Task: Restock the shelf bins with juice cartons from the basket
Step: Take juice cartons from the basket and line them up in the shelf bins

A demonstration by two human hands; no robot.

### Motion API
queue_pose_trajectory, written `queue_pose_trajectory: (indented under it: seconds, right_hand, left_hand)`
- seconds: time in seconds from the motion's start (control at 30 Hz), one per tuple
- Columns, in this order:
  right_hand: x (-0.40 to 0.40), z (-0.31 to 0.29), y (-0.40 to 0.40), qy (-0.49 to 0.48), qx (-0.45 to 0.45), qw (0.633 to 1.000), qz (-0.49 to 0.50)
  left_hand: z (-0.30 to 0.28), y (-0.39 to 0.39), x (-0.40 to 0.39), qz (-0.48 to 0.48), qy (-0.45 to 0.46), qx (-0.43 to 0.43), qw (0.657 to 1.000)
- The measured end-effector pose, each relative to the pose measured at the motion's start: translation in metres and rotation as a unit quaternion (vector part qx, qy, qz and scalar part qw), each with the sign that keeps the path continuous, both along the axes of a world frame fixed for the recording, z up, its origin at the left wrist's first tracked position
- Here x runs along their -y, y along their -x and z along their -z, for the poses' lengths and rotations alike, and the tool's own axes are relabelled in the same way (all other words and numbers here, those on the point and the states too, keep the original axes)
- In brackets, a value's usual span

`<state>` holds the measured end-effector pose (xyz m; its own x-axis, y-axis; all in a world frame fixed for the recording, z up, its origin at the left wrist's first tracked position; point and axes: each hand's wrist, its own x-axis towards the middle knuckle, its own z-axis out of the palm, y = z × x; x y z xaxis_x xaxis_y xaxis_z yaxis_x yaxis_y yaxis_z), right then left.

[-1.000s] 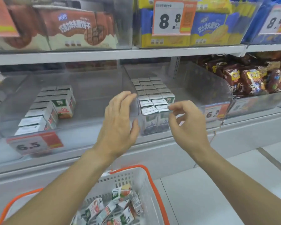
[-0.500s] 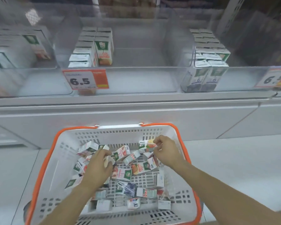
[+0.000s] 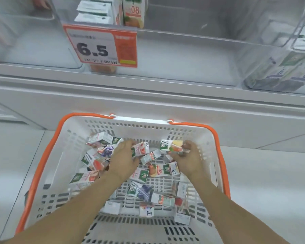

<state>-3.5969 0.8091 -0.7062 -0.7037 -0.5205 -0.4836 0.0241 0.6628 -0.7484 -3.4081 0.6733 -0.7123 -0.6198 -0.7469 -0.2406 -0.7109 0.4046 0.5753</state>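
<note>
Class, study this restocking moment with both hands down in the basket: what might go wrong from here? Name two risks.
1. The cartons lie jumbled in the basket, flavours mixed, so the left hand or right hand may carry one to the wrong bin.
2. The right hand's carton looks pinched by its end and could slip.

Bright, even, cool-white light with only faint shadows. Soft glare hazes the clear plastic shelf bins [image 3: 192,55]. Motion blur smears the small juice cartons [image 3: 144,191] low in the white perforated orange-rimmed basket [image 3: 48,155]. Wide-angle distortion bends the shelf edge.
</note>
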Motion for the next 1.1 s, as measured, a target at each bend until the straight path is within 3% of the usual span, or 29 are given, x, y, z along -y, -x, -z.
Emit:
queue_pose_trajectory:
  seconds: [0.1,0.23,0.43,0.6,0.73,0.9,1.1]
  right_hand:
    - [0.010,0.007,0.003,0.021,0.038,0.998,0.054]
    - [0.019,0.014,-0.002,0.017,0.025,0.997,0.076]
    - [0.029,0.015,-0.006,-0.005,0.016,0.995,0.097]
    - [0.032,0.018,-0.005,-0.014,0.080,0.989,0.122]
    - [0.028,0.003,-0.007,0.002,0.170,0.972,0.161]
    - [0.028,-0.049,-0.015,0.055,0.288,0.947,0.131]
    - [0.047,-0.154,-0.030,0.107,0.287,0.952,-0.001]
  left_hand:
    - [0.008,0.026,0.003,0.001,-0.022,0.007,1.000]
    - [0.026,0.039,0.005,-0.015,-0.045,0.044,0.998]
    - [0.031,0.035,0.009,-0.008,-0.032,0.030,0.999]
    - [0.011,0.018,0.004,-0.050,-0.030,-0.014,0.998]
    - [-0.024,-0.005,0.010,-0.095,-0.089,-0.060,0.990]
    - [-0.085,-0.020,0.028,-0.033,-0.222,-0.102,0.969]
    - [-0.185,-0.031,0.043,0.079,-0.277,-0.016,0.957]
